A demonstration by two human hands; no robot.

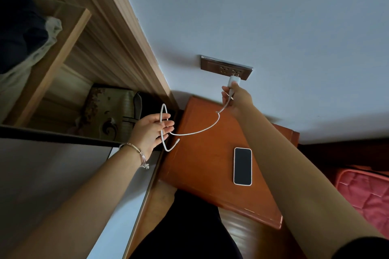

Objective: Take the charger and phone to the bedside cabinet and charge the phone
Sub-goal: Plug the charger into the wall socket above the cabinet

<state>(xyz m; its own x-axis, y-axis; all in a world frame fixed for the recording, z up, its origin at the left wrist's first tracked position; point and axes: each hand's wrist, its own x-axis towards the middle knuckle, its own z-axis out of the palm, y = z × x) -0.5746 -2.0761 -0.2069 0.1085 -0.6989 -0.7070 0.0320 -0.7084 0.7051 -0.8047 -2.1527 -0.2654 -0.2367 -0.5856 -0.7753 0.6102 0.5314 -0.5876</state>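
Observation:
A phone [242,166] with a dark screen lies face up on the orange wooden bedside cabinet [202,166]. My right hand [236,99] grips the white charger plug [232,82], its prongs right at the brown wall socket [226,68]. The white cable [195,132] sags from the plug to my left hand [151,131], which holds a loop of it over the cabinet's left edge. The cable's free end hangs below my left fingers.
An open wooden wardrobe [117,33] stands to the left, with bags [111,111] on its shelf. A red quilted bed [366,193] lies at the right. The pale wall [273,17] is behind the cabinet.

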